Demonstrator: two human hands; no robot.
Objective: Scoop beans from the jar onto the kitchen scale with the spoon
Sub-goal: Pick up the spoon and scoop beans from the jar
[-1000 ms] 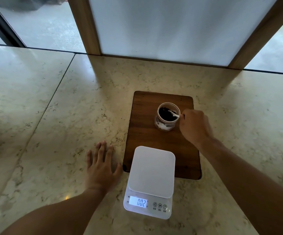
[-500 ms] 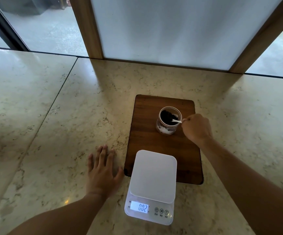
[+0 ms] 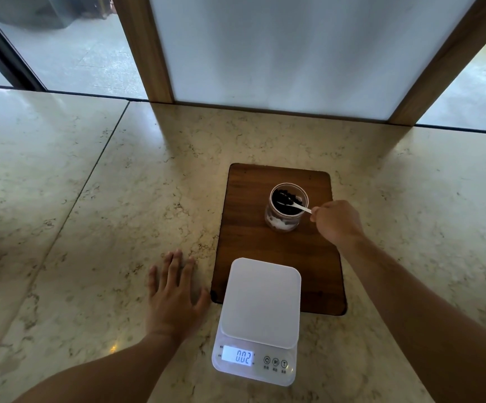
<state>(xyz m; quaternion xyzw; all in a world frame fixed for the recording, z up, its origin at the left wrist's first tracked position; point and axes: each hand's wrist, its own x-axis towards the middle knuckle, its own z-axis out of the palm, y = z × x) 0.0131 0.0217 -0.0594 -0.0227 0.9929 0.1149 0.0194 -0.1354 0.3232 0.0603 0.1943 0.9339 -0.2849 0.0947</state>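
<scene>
Half the spoon (image 3: 297, 205) is buried in dark beans (image 3: 286, 199), so I can't make out its bowl. My right hand (image 3: 336, 222) is fisted round the white handle, just right of the jar (image 3: 285, 207) on the wooden board (image 3: 247, 228). My left hand (image 3: 173, 298) lies flat, fingers spread, beside the scale (image 3: 260, 315), holding nothing.

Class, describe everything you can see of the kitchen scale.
The kitchen scale is white, seemingly plastic, with a bare rounded-square platform. Its lit display reads 002; three round buttons sit beside it. It lies flat, its far end overlapping the wooden board, its near end on the marble counter. Neither hand touches it.
</scene>
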